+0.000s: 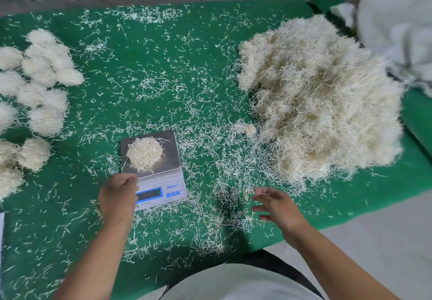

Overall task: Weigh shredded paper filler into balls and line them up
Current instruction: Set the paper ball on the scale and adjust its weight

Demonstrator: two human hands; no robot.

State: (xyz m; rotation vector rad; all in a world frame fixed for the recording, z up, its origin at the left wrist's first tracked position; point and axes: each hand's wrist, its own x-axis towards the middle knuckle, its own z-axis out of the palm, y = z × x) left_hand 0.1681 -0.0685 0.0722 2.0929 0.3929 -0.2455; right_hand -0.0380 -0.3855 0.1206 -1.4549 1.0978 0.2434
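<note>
A small digital scale [174, 178] sits on the green mat, with a rounded wad of cream shredded paper [145, 153] on its steel pan. My left hand [117, 196] hovers at the scale's front left corner, fingers curled, holding nothing that I can see. My right hand [278, 206] is spread out above loose shreds to the right of the scale, fingers straight and slightly blurred. A big heap of shredded paper filler [322, 103] lies at the right. Several finished paper balls [44, 75] are grouped along the left edge.
The green mat [163, 65] is strewn with loose paper strands. A white sack or cloth [397, 30] lies at the far right behind the heap. The mat's front right edge gives way to grey floor [385, 241]. A grey wall runs along the back.
</note>
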